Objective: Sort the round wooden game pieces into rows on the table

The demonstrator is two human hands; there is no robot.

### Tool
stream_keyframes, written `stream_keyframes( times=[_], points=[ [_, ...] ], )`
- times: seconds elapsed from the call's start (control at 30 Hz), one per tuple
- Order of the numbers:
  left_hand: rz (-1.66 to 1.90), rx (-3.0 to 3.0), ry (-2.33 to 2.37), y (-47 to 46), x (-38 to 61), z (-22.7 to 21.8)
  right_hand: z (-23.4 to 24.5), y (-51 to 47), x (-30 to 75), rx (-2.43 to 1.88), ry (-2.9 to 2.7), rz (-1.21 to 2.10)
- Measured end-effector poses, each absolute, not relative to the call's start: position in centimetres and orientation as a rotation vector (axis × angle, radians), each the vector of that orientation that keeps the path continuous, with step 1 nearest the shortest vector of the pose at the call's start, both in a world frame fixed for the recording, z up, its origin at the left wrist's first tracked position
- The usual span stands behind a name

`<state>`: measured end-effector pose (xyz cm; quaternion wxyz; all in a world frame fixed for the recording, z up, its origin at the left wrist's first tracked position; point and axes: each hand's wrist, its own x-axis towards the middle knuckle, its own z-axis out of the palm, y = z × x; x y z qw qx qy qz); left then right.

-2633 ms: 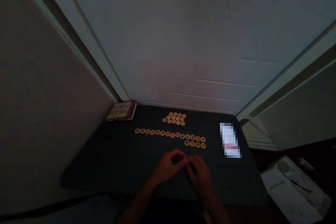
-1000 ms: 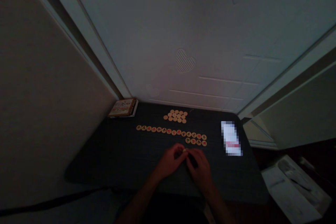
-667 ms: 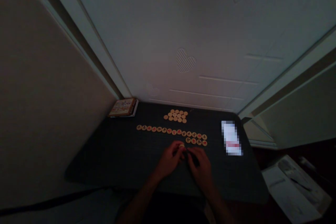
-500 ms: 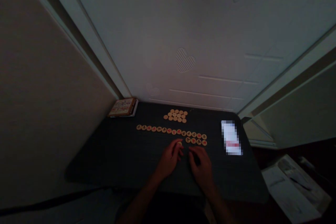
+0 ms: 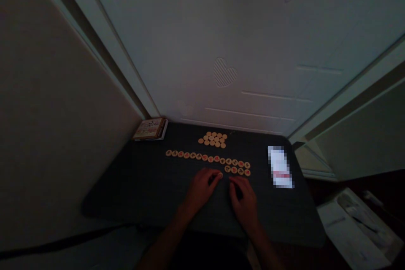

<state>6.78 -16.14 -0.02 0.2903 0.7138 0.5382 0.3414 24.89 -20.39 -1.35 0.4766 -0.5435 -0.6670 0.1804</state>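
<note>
My left hand (image 5: pixel 202 187) pinches a round wooden Chinese chess piece (image 5: pixel 220 175) between thumb and fingertips, just above the dark table. To its right, my right hand (image 5: pixel 243 196) hovers with curled fingers, thumb and index tips close together; whether anything is between them is too dark to see. Beyond both hands runs a long row of Chinese chess pieces (image 5: pixel 199 157), face up with red and black characters. Below its right end lies a short second row of pieces (image 5: pixel 234 170), close to my right fingertips. Farther back sits a cluster of blank-looking pieces (image 5: pixel 211 138).
Stacked books (image 5: pixel 150 129) lie at the table's back left corner. A blurred-out bright rectangle (image 5: pixel 280 167) lies on the right side of the table (image 5: pixel 126 190). A white panel with a heart relief (image 5: pixel 224 72) rises behind. A white box (image 5: pixel 357 223) stands low at right.
My left hand has turned over slightly and brought the piece a little to the right, toward my right hand. My right hand has hardly moved. The rows look the same.
</note>
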Motion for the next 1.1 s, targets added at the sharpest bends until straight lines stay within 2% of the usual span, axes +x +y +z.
stream_keyframes(
  times=[0.3, 0.67, 1.1],
  points=[
    [0.891, 2.063, 1.493, -15.4, 7.1, -0.4, -1.9, -20.5, 25.1, -1.355, -1.657, 0.390],
    [0.944, 2.206, 1.397, -16.2, 6.4, -1.6, -2.3, -20.2, 24.1, -1.588, -1.996, 0.010],
    [0.889, 2.238, 1.479, -16.2, 6.7, -1.7, -2.2, -20.0, 23.9, -1.650, -2.026, 0.013]
  ],
)
